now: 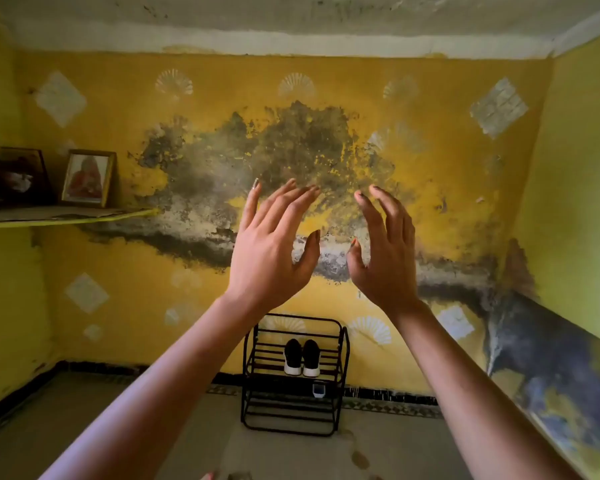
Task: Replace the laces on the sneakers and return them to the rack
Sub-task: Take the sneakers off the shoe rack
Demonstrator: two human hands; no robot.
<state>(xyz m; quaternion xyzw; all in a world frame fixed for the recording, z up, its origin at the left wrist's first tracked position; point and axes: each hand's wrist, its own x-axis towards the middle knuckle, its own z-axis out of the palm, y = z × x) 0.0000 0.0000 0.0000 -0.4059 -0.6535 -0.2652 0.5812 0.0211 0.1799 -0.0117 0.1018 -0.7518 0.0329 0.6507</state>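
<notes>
Two sneakers (302, 356), black with white soles, stand side by side with heels toward the camera on a middle tier of the one black metal rack (345, 355). The rack stands on the floor against the far wall, low in the centre of the scene. Both hands are raised in the near air, well apart from the rack: the left hand (267, 258) and the right hand (385, 258) face each other, just beside one another but not touching. Their fingers (394, 216) are spread and only lightly bent, and neither hand has hold of anything.

The laces are hidden, since only the heels show, and no loose lace is in sight. Whether the pair waits to be taken down or has already been put back cannot be told. If the work is yet to start, the next move calls for closing in on the far rack, reaching low and gripping each sneaker by the heel to lift it clear of the slats.

By count there are two hands, two sneakers and one rack. One small white object (317, 389) sits on a lower tier, just below the right sneaker. Two framed pictures (88, 178) lean on one shelf (66, 214) at far left.
</notes>
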